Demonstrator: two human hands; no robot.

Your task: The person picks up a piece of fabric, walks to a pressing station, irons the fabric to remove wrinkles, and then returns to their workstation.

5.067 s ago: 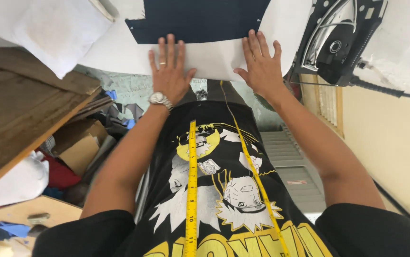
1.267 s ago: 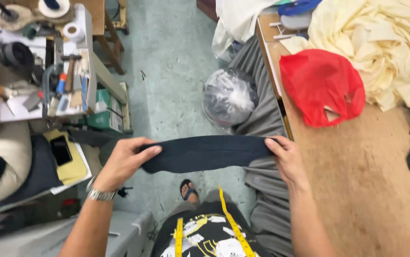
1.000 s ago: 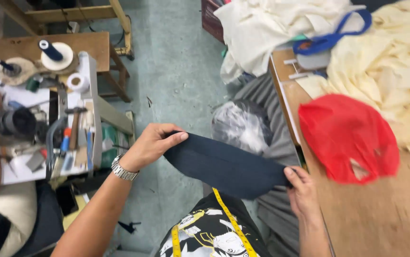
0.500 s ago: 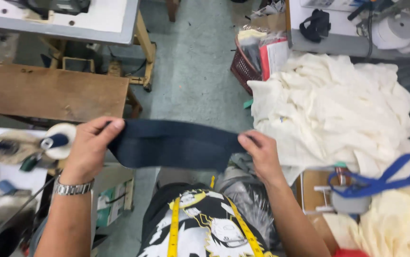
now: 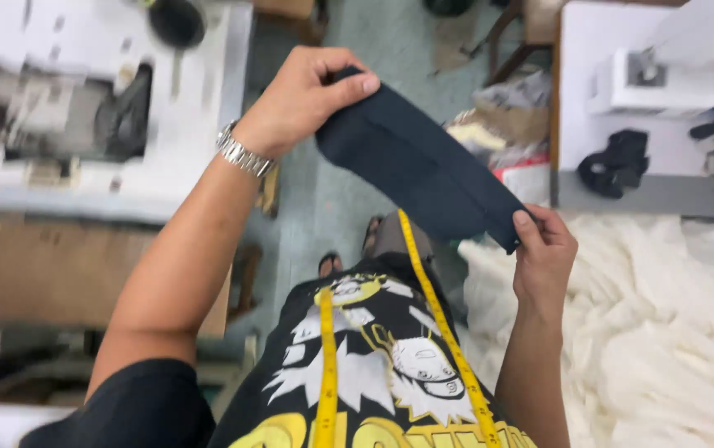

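Nearest, at six o'clock, a yellow measuring tape [image 5: 444, 332] hung round my neck over the black printed shirt [image 5: 357, 373]. Just above it I held a folded strip of dark navy cloth [image 5: 419, 166] slanting from eleven o'clock down to three. My left hand [image 5: 303, 99] was clamped on its upper end, thumb pressed over the fold; my right hand [image 5: 544, 257] pinched the lower corner. Half a second before, the strip had been stretched level between both hands; now the left end rode high and the view had swung off the wooden bench, so I judged I was turning with the piece, not yet laying it down. At four o'clock lay a heap of cream cloth [image 5: 664, 332]. Farther off stood two white sewing tables [image 5: 208, 99], [image 5: 589, 83]. No bin or box showed clearly.
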